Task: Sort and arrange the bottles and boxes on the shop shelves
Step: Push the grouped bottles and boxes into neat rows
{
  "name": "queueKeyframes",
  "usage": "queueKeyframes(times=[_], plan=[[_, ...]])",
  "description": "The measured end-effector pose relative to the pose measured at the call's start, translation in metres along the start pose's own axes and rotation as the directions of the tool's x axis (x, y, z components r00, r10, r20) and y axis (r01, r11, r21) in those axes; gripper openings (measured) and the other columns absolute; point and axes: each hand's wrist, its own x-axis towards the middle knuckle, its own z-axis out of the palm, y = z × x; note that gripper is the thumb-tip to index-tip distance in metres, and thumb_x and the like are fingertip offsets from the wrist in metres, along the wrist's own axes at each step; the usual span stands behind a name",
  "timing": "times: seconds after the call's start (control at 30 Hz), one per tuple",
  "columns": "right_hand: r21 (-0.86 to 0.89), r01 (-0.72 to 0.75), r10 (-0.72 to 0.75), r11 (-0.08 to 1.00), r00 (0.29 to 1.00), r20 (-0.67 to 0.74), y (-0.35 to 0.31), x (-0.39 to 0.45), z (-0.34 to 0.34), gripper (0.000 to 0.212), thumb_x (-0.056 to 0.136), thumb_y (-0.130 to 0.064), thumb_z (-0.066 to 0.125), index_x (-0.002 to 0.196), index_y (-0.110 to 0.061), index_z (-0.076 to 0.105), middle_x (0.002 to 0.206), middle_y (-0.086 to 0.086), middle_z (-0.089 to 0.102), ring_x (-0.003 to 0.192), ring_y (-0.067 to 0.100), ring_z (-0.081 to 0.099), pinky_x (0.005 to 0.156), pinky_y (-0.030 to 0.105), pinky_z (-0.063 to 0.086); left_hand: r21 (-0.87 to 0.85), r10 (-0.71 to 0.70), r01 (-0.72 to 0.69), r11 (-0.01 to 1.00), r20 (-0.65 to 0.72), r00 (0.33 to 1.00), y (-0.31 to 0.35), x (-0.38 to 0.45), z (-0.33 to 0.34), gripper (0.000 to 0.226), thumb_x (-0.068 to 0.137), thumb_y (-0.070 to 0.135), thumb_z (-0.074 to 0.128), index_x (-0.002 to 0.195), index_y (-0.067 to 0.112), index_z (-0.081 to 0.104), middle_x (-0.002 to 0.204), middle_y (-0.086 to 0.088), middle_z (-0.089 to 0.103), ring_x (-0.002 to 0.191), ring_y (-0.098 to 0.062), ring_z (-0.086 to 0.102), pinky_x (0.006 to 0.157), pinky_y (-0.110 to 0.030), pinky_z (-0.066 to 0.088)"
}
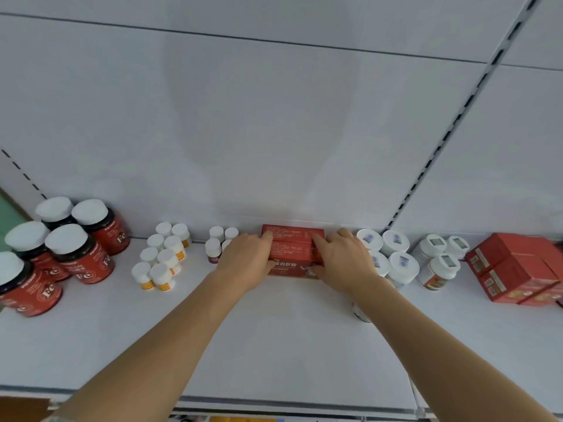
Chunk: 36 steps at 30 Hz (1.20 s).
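Both hands, left hand [248,258] and right hand [342,260], clamp curled fingers around the ends of red boxes [293,249] at the back edge of the shelf [274,330], apparently squaring them between bottle groups; release likely follows.

A shop, by its fittings: a white metal display shelf [274,345] backed by white panels, with a slotted upright rail [451,129] for brackets. Goods stand grouped by kind: dark white-capped bottles with red labels [79,254], small white pill bottles [161,257], stacked red cardboard boxes [515,269]
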Motion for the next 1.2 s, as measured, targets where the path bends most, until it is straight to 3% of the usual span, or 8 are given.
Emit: queueKeyframes(times=[0.33, 0.77, 0.93, 1.07, 1.2], plan=[[-0.022, 0.006, -0.006, 1.000, 1.000, 0.003, -0.004, 0.000, -0.001, 0.050, 0.087, -0.049, 0.061, 0.123, -0.016, 0.052, 0.106, 0.006, 0.064, 0.109, 0.028, 0.049, 0.073, 0.033, 0.030, -0.133, -0.034, 0.037, 0.990, 0.022, 0.999, -0.005, -0.001, 0.001, 0.044, 0.087, 0.037, 0.066, 0.121, 0.017, 0.049, 0.110, -0.005, 0.065, 0.100, -0.027, 0.061, 0.081, -0.042, 0.052], [0.055, -0.060, 0.060, 0.997, 0.998, -0.012, -0.010, -0.003, 0.003, 0.049, 0.087, -0.045, 0.062, 0.126, -0.016, 0.052, 0.107, 0.006, 0.063, 0.109, 0.028, 0.047, 0.086, 0.035, 0.039, -0.117, -0.019, 0.023, 0.993, 0.039, 0.999, -0.005, 0.002, -0.004, 0.041, 0.089, 0.032, 0.064, 0.121, 0.014, 0.046, 0.113, -0.005, 0.063, 0.102, -0.027, 0.059, 0.080, -0.040, 0.050], [0.020, -0.063, 0.063, 0.998, 0.998, -0.017, -0.013, -0.007, -0.001, 0.054, 0.086, -0.055, 0.058, 0.127, -0.020, 0.051, 0.109, 0.003, 0.063, 0.111, 0.026, 0.047, 0.090, 0.037, 0.039, -0.084, 0.017, -0.014, 0.996, 0.030, 0.999, -0.007, 0.000, -0.008, 0.046, 0.087, 0.037, 0.066, 0.122, 0.015, 0.046, 0.115, -0.004, 0.062, 0.104, -0.027, 0.058, 0.080, -0.038, 0.050], [0.086, -0.082, 0.092, 0.993, 0.989, -0.114, -0.005, -0.021, -0.015, 0.052, 0.092, -0.052, 0.049, 0.132, -0.020, 0.055, 0.109, 0.003, 0.065, 0.114, 0.028, 0.048, 0.094, 0.041, 0.044, 0.055, 0.028, -0.024, 0.998, -0.067, 0.997, -0.001, 0.001, -0.025, 0.055, 0.085, 0.052, 0.066, 0.122, 0.016, 0.047, 0.112, -0.004, 0.063, 0.105, -0.027, 0.056, 0.079, -0.038, 0.047], [0.102, -0.108, 0.130, 0.989, 0.960, -0.249, 0.026, -0.041, -0.027, 0.044, 0.087, -0.038, 0.049, 0.119, -0.014, 0.066, 0.097, 0.008, 0.070, 0.099, 0.034, 0.056, 0.081, 0.044, 0.052, 0.032, 0.134, -0.130, 0.991, -0.239, 0.962, 0.026, 0.005, -0.042, 0.048, 0.092, 0.052, 0.056, 0.121, 0.014, 0.049, 0.103, -0.006, 0.064, 0.095, -0.027, 0.057, 0.070, -0.036, 0.046]])
